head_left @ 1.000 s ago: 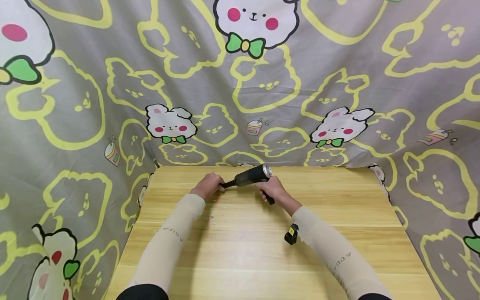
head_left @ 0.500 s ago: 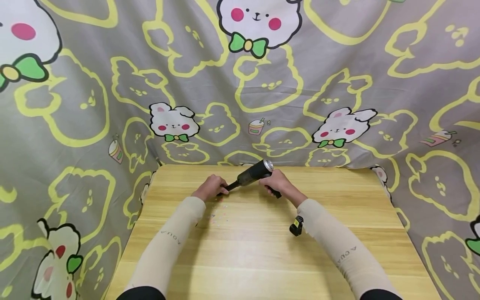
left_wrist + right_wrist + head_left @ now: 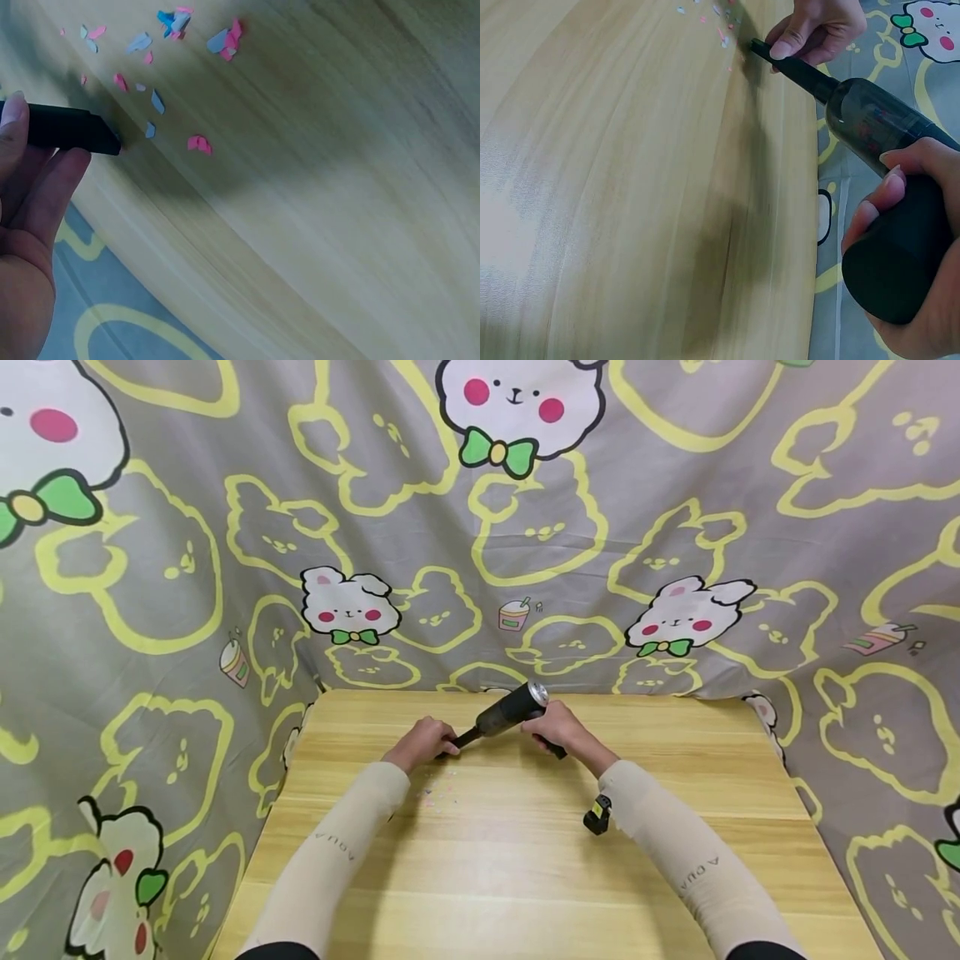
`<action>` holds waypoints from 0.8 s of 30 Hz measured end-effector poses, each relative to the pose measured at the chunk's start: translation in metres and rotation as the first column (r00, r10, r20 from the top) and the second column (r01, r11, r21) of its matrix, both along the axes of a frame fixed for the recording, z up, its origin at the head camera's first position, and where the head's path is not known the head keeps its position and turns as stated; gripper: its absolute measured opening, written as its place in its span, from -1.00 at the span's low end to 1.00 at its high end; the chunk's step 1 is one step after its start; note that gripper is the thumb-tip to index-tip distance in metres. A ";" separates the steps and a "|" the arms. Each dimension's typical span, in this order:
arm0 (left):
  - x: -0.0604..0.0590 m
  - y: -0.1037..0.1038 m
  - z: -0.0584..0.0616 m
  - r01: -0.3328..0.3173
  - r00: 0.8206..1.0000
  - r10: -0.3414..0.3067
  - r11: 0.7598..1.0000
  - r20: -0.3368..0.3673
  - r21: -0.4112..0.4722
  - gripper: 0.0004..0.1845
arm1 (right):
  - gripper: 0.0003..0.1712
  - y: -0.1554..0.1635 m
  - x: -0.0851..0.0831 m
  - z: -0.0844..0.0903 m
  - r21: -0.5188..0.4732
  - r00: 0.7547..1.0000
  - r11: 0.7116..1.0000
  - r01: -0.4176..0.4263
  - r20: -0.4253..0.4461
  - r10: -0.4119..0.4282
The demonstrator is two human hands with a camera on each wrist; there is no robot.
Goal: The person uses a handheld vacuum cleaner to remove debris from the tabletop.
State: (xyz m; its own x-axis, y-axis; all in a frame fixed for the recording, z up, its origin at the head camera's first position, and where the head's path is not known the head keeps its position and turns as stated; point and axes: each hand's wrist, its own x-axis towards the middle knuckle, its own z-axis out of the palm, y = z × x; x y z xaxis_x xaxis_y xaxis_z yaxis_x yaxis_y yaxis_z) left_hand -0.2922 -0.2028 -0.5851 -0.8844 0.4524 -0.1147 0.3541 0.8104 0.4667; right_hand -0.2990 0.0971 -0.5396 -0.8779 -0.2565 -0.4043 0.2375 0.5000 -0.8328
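Observation:
A black handheld vacuum cleaner (image 3: 506,710) with a silver end cap spans between my two hands over the far part of the table. My right hand (image 3: 557,725) grips its handle. Near the tip, my left hand (image 3: 426,743) pinches the narrow nozzle (image 3: 64,129) between thumb and fingers. In the right wrist view, bits of colour show through the clear dust cup (image 3: 874,120). Small pink, blue and grey paper scraps (image 3: 199,144) lie scattered on the wood beside the nozzle's slanted mouth. Part of the nozzle is hidden behind my left fingers.
The wooden table (image 3: 510,860) reaches back to a patterned grey curtain (image 3: 555,552), which also hangs along both sides. A small black device (image 3: 597,815) is at my right wrist, by the sleeve.
The nozzle tip and my left hand have moved toward me, onto the scraps. The vacuum cleaner tilts more steeply, and its handle has swung to the right. Fewer scraps show in the head view.

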 end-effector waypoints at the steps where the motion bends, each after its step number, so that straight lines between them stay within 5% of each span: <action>1: 0.001 0.000 0.000 -0.001 1.000 0.001 1.000 0.002 0.000 -0.81 | -0.70 0.000 0.000 0.000 0.003 1.000 1.000 -0.003 -0.001 0.003; 24: 0.026 -0.019 -0.007 0.032 0.998 -0.029 0.998 -0.056 0.051 -0.85 | -0.63 -0.016 0.013 0.002 0.016 0.998 0.999 -0.047 -0.038 0.048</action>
